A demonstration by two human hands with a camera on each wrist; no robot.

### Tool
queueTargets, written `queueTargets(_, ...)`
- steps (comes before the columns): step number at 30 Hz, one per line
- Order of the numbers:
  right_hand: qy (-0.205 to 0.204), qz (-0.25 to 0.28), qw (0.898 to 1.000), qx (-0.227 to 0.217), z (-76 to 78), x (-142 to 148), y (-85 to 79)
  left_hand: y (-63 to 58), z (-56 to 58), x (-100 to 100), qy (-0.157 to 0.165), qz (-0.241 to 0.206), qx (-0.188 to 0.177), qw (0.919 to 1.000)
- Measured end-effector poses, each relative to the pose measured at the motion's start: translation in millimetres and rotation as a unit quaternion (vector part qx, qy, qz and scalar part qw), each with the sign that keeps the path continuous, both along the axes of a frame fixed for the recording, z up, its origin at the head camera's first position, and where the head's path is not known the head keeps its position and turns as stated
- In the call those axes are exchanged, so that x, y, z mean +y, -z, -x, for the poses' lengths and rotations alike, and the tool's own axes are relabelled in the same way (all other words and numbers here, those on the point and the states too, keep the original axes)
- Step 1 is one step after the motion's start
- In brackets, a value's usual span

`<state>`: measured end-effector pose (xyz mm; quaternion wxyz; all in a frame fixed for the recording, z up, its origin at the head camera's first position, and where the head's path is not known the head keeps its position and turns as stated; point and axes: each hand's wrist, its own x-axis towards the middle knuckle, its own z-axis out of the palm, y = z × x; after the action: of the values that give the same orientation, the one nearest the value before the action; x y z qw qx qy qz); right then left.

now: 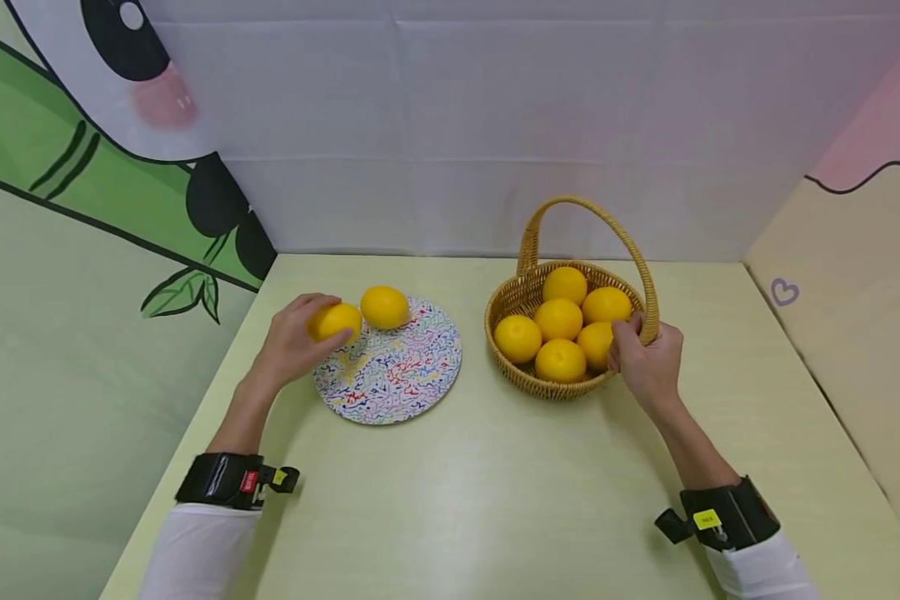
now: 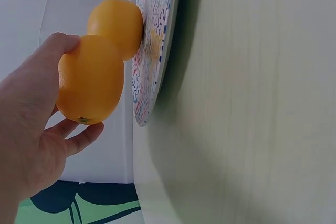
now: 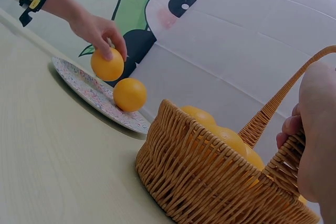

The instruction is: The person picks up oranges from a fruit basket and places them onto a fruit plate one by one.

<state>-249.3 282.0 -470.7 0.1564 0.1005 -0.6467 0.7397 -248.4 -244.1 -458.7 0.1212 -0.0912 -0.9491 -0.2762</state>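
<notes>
My left hand (image 1: 294,340) grips an orange (image 2: 90,80) between thumb and fingers, over the left part of a round plate (image 1: 401,379) with a multicoloured squiggle pattern. In the right wrist view this held orange is raised above the plate. A second orange (image 1: 385,307) rests on the plate's far side, just beside the held one. To the right stands a woven wicker basket (image 3: 210,177) with several oranges (image 1: 558,319) in it. My right hand (image 1: 651,360) grips the base of the basket's arched handle (image 1: 603,215) at the right rim.
Everything stands on a pale wooden table (image 1: 465,492). A pale cloth backdrop (image 1: 457,125) rises right behind the table's far edge, and printed panels flank both sides. Bare tabletop separates the plate from the basket.
</notes>
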Motion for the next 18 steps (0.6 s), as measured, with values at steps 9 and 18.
queueTargets(9,0.0,0.003,1.0,-0.003,0.2,-0.2,1.4,8.4,4.8,-2.2,0.003,0.01,-0.019,0.9998)
queueTargets(18,0.002,0.005,1.0,-0.011,0.4,-0.5,0.4,9.4,8.3,-0.3,0.007,0.014,-0.025,0.9996)
